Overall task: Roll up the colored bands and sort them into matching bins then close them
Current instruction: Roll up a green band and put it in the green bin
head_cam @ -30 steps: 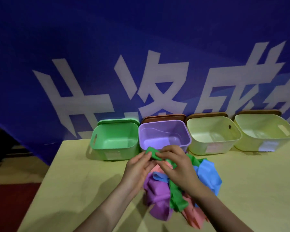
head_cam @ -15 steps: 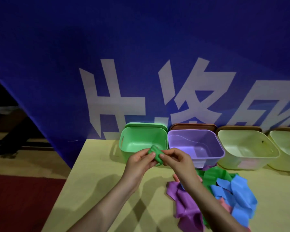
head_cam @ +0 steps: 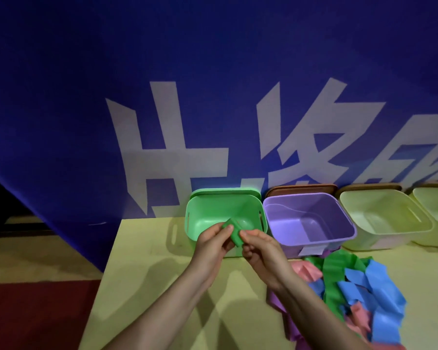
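A rolled green band is pinched between my left hand and my right hand, just above the front rim of the open green bin. To its right stands the open purple bin, then two pale yellow-green bins. On the table at right lies a loose heap of bands: green, blue, pink and purple, partly hidden by my right forearm.
The yellow table ends at its left edge over a red floor. A blue banner with white characters hangs right behind the bins. Brown lids and a green lid stand behind the bins.
Both hands lifted the green band off the heap and carried it left to the green bin while rolling it tight. The camera swung left, so the bins shifted right in view.
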The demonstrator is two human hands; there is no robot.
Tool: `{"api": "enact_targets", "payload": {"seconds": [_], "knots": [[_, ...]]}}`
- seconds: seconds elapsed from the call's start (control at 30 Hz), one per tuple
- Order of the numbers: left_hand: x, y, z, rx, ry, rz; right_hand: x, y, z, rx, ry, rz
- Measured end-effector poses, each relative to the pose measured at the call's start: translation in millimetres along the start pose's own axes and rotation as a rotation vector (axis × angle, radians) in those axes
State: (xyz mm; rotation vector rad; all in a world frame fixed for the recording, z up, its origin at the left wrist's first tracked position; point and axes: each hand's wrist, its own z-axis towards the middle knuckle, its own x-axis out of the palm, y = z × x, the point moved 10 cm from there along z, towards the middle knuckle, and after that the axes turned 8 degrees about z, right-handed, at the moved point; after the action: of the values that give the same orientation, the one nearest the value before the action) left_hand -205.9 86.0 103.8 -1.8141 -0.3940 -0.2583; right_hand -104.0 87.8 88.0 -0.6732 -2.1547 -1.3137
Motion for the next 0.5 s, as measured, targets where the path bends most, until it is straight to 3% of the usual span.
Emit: {"api": "enact_targets", "payload": {"seconds": [0.2,0.37,0.5], "knots": [[-34.7,11.7,32.0,-0.078,-0.023,0.053,-3.1,-29.0,34.4,0.071,-0.104,0.008],[-69.6,22.2,60.9,-0.161,-0.062,0.064,-1.4,-28.4,66.7,0.024,-0.116,-0.421],[-92.1,27.9,81.9,-0.192,-0.108,0.23,4.4,-32.5,99.0,0.03,-0.039,-0.706]]}}
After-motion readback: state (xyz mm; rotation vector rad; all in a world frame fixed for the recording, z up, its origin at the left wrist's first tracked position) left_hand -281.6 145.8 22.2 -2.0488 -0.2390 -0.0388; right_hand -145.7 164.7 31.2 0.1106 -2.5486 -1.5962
